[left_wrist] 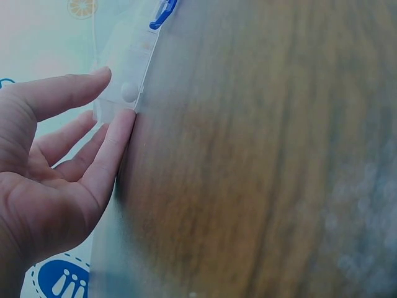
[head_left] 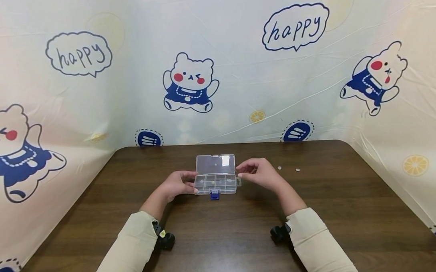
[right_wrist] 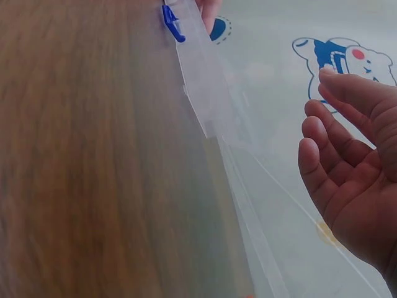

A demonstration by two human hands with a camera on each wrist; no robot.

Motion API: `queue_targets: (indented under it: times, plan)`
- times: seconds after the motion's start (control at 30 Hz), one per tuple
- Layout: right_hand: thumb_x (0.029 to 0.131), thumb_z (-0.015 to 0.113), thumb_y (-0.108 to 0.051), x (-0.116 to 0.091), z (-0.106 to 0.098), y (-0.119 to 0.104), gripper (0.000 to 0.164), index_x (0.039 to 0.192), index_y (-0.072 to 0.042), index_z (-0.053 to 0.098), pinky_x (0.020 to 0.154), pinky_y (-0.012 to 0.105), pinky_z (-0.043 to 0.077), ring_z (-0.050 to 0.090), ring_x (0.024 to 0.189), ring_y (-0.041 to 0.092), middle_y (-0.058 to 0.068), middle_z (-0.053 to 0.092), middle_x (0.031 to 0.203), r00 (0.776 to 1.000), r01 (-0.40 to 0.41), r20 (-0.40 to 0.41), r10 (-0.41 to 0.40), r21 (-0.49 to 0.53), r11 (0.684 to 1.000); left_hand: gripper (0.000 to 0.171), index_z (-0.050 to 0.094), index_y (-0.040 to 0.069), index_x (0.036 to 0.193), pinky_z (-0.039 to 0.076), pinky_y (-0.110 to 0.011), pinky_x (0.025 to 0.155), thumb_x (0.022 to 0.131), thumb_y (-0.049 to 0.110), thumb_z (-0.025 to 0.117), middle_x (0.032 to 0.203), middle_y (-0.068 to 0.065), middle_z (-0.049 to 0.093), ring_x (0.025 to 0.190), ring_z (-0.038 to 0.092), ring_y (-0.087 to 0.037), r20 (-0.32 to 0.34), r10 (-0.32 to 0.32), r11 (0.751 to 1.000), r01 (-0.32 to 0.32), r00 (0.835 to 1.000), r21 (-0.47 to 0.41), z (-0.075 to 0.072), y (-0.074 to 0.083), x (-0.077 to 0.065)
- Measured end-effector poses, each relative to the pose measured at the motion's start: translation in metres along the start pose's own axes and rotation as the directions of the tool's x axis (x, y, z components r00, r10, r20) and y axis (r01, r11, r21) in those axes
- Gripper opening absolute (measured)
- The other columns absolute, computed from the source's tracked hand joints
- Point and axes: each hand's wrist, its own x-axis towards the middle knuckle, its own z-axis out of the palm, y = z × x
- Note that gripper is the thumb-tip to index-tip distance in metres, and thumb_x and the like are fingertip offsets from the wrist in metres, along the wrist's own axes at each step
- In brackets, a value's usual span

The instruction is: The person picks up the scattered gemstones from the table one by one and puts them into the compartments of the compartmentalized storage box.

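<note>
A clear plastic compartment box [head_left: 223,190] stands on the table with its lid [head_left: 206,165] raised at the back. A blue latch [head_left: 214,196] hangs at its front. Small pale pieces lie in some compartments; a round white one [left_wrist: 129,92] shows through the wall in the left wrist view. My left hand [head_left: 178,184] holds the box's left end, with fingers at the back and front corners. Beside the right end, my right hand [head_left: 260,173] hovers with fingers loosely bent. Nothing shows between its fingers in the right wrist view.
Two small round pale pieces, one nearer [head_left: 279,168] and one farther right [head_left: 297,170], lie on the brown table [head_left: 221,236] beyond my right hand. A printed cloth backdrop [head_left: 238,87] surrounds the table's back and sides.
</note>
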Motion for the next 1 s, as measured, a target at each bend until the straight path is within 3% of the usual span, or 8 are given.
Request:
queue_targets:
  times: [0.27, 0.53, 0.83, 1.0]
  plan:
    - [0.085, 0.078, -0.017, -0.004, -0.011, 0.005, 0.024, 0.105, -0.005, 0.074, 0.074, 0.036, 0.052, 0.058, 0.084, 0.022, 0.001, 0.068, 0.092, 1.0, 0.003, -0.026, -0.003, 0.004, 1.0, 0.067, 0.056, 0.002, 0.135, 0.056, -0.035, 0.083, 0.073, -0.007, 0.08, 0.129, -0.02, 0.057, 0.099, 0.064, -0.026, -0.004, -0.003, 1.0, 0.003, 1.0, -0.007, 0.0, 0.0, 0.0]
    - [0.085, 0.077, -0.019, -0.009, -0.023, 0.011, 0.019, 0.103, -0.013, 0.075, 0.073, 0.033, 0.053, 0.059, 0.085, 0.022, 0.002, 0.068, 0.094, 0.998, -0.028, -0.051, 0.029, 0.012, 1.0, 0.066, 0.057, 0.002, 0.134, 0.057, -0.034, 0.082, 0.073, -0.007, 0.08, 0.128, -0.019, 0.058, 0.099, 0.063, -0.026, -0.008, -0.007, 1.0, 0.007, 1.0, -0.017, 0.0, -0.001, 0.002]
    - [0.087, 0.075, -0.016, -0.015, -0.036, 0.013, 0.021, 0.106, -0.007, 0.073, 0.074, 0.036, 0.052, 0.058, 0.085, 0.024, 0.006, 0.068, 0.095, 0.996, -0.053, -0.067, 0.054, 0.017, 0.998, 0.066, 0.056, 0.0, 0.134, 0.057, -0.034, 0.081, 0.073, -0.008, 0.08, 0.128, -0.02, 0.058, 0.099, 0.064, -0.026, -0.009, 0.006, 1.0, -0.006, 1.0, -0.012, 0.0, -0.001, 0.0]
    - [0.085, 0.077, -0.019, -0.016, -0.047, 0.025, 0.024, 0.106, -0.007, 0.074, 0.071, 0.031, 0.052, 0.059, 0.084, 0.023, 0.007, 0.069, 0.095, 0.995, -0.049, -0.086, 0.053, 0.041, 0.998, 0.065, 0.056, 0.001, 0.134, 0.056, -0.035, 0.082, 0.074, -0.006, 0.08, 0.129, -0.02, 0.058, 0.099, 0.064, -0.026, -0.006, 0.004, 1.0, -0.004, 1.0, -0.003, 0.0, 0.0, 0.001]
